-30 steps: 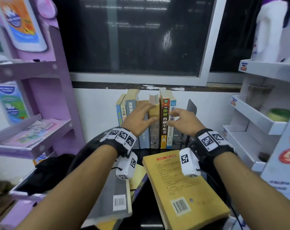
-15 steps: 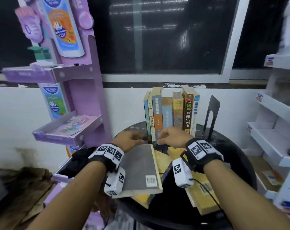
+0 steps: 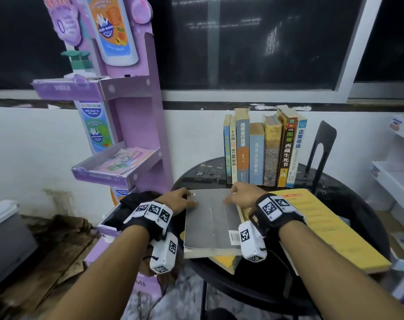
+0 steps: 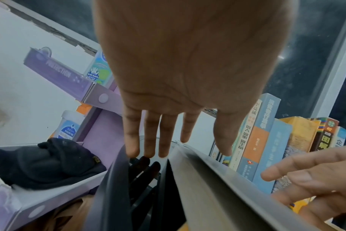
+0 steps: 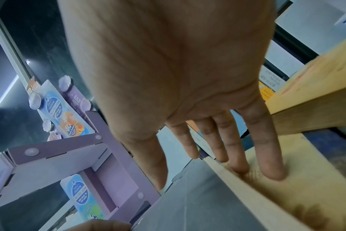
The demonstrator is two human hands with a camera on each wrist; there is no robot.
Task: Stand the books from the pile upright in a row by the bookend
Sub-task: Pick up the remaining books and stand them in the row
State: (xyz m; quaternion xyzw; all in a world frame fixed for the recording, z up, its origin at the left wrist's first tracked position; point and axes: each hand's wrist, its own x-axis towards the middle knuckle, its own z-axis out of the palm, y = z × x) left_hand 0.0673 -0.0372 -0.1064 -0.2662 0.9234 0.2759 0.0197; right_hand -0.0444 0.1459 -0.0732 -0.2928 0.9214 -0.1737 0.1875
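Observation:
A grey book (image 3: 210, 222) lies flat on top of the pile at the near left of the round black table (image 3: 358, 204). My left hand (image 3: 178, 200) is at its far left corner, thumb on the cover and straight fingers (image 4: 148, 140) reaching down beside the spine. My right hand (image 3: 239, 196) holds the far right corner, with the thumb on the grey cover (image 5: 198, 203) and fingertips (image 5: 267, 170) pressed into the page edge. Several books (image 3: 261, 153) stand upright in a row left of the black bookend (image 3: 322, 146). A yellow book (image 3: 323, 227) lies flat to the right.
A purple cardboard display rack (image 3: 136, 135) stands close on the left, with a black cloth (image 3: 136, 202) on its low shelf. White shelves (image 3: 395, 176) are on the right. Behind the table are a white wall and a dark window. Another yellowish book (image 3: 221, 262) pokes out under the grey one.
Both hands left the upright row and came down to the far end of the grey book. Over the last half second they settled on its two far corners.

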